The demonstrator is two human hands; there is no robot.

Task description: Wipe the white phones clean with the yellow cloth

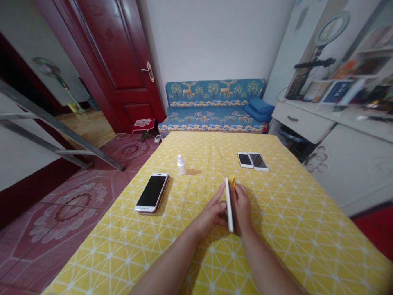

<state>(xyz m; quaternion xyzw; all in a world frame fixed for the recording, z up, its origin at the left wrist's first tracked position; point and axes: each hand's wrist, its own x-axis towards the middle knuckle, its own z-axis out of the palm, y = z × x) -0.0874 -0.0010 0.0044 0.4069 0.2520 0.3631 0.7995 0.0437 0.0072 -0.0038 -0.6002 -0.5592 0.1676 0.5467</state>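
A white-edged phone (229,205) stands nearly on edge in front of me, its dark glossy face turned to the right. My left hand (213,213) grips it from the left side, fingers against its back and edge. On the other side, my right hand (243,207) is closed around a small yellow cloth (232,181), of which only the top shows, held against the dark face. Farther left lies a larger white phone (152,192), screen up. Behind it a small white bottle (181,165) stands upright with its cap on.
Two white phones (245,159) (258,161) lie side by side at the back right of the yellow patterned tablecloth (190,254). Beyond the table is a blue sofa (211,112). A white cabinet (346,159) stands to the right, a metal ladder (89,149) to the left.
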